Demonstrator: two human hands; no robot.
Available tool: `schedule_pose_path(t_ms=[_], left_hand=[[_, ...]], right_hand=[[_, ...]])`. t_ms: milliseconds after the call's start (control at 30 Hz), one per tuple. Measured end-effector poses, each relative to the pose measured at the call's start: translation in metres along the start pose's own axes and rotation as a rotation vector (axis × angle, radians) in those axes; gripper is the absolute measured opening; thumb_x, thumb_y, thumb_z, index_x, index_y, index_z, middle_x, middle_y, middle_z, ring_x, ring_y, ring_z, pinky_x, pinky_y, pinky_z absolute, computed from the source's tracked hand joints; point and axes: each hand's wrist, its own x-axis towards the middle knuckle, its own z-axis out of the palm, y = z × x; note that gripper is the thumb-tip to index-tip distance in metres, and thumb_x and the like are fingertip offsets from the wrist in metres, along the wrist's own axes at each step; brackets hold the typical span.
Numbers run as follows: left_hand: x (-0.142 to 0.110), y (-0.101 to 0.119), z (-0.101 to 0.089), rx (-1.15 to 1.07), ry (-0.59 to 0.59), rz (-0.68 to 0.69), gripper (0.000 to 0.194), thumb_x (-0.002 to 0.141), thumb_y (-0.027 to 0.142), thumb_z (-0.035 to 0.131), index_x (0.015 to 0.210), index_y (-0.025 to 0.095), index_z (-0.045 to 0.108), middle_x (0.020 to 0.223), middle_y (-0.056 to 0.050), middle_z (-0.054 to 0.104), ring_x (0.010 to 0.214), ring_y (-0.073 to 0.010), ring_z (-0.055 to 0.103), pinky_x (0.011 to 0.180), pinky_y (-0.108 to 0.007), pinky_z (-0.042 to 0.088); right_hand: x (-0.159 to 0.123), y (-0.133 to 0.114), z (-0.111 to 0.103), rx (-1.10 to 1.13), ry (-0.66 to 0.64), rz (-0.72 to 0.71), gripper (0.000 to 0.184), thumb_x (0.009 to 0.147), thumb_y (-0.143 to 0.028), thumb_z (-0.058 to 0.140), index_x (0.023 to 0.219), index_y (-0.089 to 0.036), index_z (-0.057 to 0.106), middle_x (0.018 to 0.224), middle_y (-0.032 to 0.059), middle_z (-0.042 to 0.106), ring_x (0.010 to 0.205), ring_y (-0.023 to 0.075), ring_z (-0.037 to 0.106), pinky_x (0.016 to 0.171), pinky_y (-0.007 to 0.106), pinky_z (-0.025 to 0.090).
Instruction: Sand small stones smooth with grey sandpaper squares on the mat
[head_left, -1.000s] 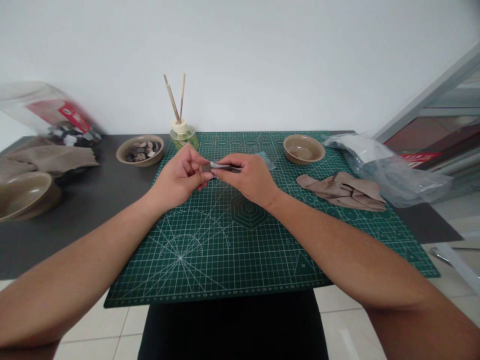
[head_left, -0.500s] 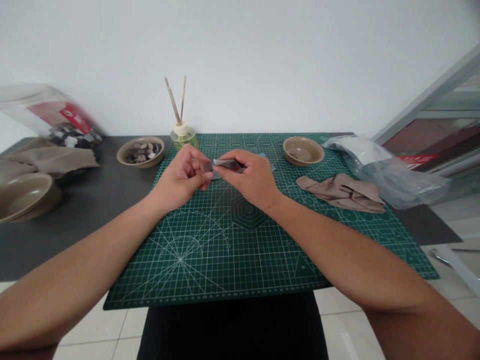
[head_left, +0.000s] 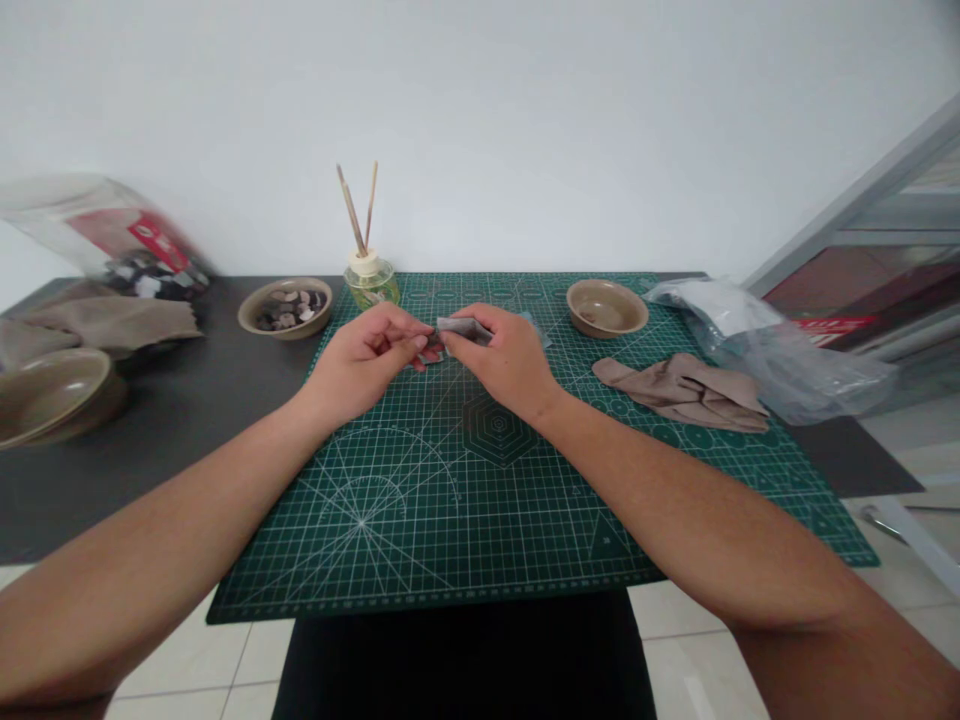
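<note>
My right hand [head_left: 514, 360] is closed on a grey folded piece [head_left: 466, 327], thin like cloth or paper; which of these I cannot tell. My left hand [head_left: 375, 355] is pinched beside it, thumb against forefinger, on a small dark piece mostly hidden by the fingertips. The two hands nearly meet above the green cutting mat [head_left: 420, 520]. Behind my right hand, part of a light blue thing [head_left: 536, 328] shows on the mat.
A bowl of small dark and tan pieces [head_left: 285, 308] stands left of a reed diffuser [head_left: 371, 278]. Another bowl [head_left: 607, 308], a brown cloth [head_left: 682, 392] and a clear plastic bag [head_left: 780, 350] lie right. Far left are stacked bowls [head_left: 56, 395], more cloth [head_left: 135, 320] and a clear container [head_left: 112, 230].
The grey folded piece has turned so more of its flat face shows. My left fingertips have closed in toward it. The whole view has shifted slightly.
</note>
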Motion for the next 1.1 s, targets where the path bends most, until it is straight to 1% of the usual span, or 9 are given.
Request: schedule_pose_path(t_ms=[67,233,333,400,633,833,967,1100], left_hand=[[0.0004,-0.0006,-0.0002,0.025,0.005,-0.002,0.022,0.086,0.032,0.087,0.093,0.018,0.071,0.082,-0.003,0.079,0.070,-0.0160,0.076,0.073,-0.031,0.066],[0.0019,-0.0011,0.0007,-0.017,0.046,-0.029,0.029,0.076,0.027,0.090,0.095,0.021,0.070,0.084,0.000,0.078,0.071,-0.0153,0.074,0.072,-0.031,0.065],[0.0015,0.0006,0.0005,0.025,0.050,-0.074,0.025,0.075,0.027,0.090,0.093,0.019,0.073,0.077,0.000,0.076,0.071,-0.0154,0.073,0.074,-0.030,0.063],[0.0011,0.0009,-0.0002,0.038,0.054,-0.088,0.026,0.074,0.029,0.091,0.093,0.019,0.075,0.076,-0.001,0.075,0.072,-0.0156,0.072,0.075,-0.030,0.062],[0.0006,-0.0013,-0.0015,0.024,0.053,-0.134,0.035,0.071,0.037,0.096,0.095,0.018,0.080,0.082,-0.003,0.080,0.076,-0.0172,0.075,0.079,-0.033,0.064],[0.0002,-0.0017,-0.0016,0.051,0.067,-0.156,0.036,0.070,0.040,0.098,0.094,0.019,0.082,0.084,-0.004,0.082,0.077,-0.0178,0.076,0.078,-0.032,0.063],[-0.0005,-0.0030,-0.0013,0.038,0.070,-0.176,0.037,0.069,0.041,0.098,0.095,0.019,0.083,0.084,-0.004,0.083,0.077,-0.0181,0.077,0.078,-0.033,0.063],[-0.0011,-0.0005,-0.0010,0.024,0.075,-0.185,0.038,0.068,0.041,0.099,0.095,0.018,0.083,0.084,-0.004,0.083,0.078,-0.0185,0.077,0.081,-0.034,0.064]], right_hand=[[-0.0002,-0.0005,-0.0006,-0.010,0.008,0.002,0.010,0.094,-0.030,0.074,0.095,-0.022,0.080,0.091,0.0003,0.081,0.085,0.0190,0.070,0.080,0.032,0.051],[-0.0009,-0.0020,-0.0018,-0.032,-0.002,0.009,0.010,0.094,-0.030,0.073,0.096,-0.023,0.080,0.093,0.0006,0.082,0.087,0.0196,0.071,0.081,0.032,0.051],[-0.0010,-0.0017,-0.0017,-0.015,-0.028,0.007,0.011,0.095,-0.032,0.074,0.096,-0.023,0.080,0.091,0.0004,0.081,0.085,0.0192,0.071,0.079,0.032,0.050],[-0.0011,-0.0011,-0.0014,0.003,-0.043,0.005,0.012,0.094,-0.033,0.075,0.096,-0.022,0.080,0.090,0.0001,0.080,0.083,0.0186,0.070,0.077,0.031,0.050],[-0.0018,-0.0005,-0.0014,0.001,-0.067,-0.016,0.014,0.095,-0.037,0.077,0.098,-0.023,0.079,0.093,-0.0004,0.081,0.086,0.0188,0.070,0.081,0.032,0.050],[-0.0002,0.0019,-0.0021,0.011,-0.103,-0.028,0.014,0.096,-0.036,0.077,0.101,-0.024,0.080,0.095,0.0001,0.082,0.091,0.0199,0.072,0.084,0.033,0.051],[0.0013,0.0032,-0.0016,0.023,-0.095,-0.018,0.010,0.094,-0.033,0.080,0.096,-0.024,0.081,0.093,-0.0006,0.082,0.087,0.0192,0.072,0.083,0.033,0.051],[0.0009,0.0039,-0.0003,0.050,-0.061,-0.037,0.007,0.093,-0.030,0.082,0.094,-0.024,0.082,0.091,-0.0012,0.082,0.086,0.0186,0.072,0.082,0.032,0.051]])
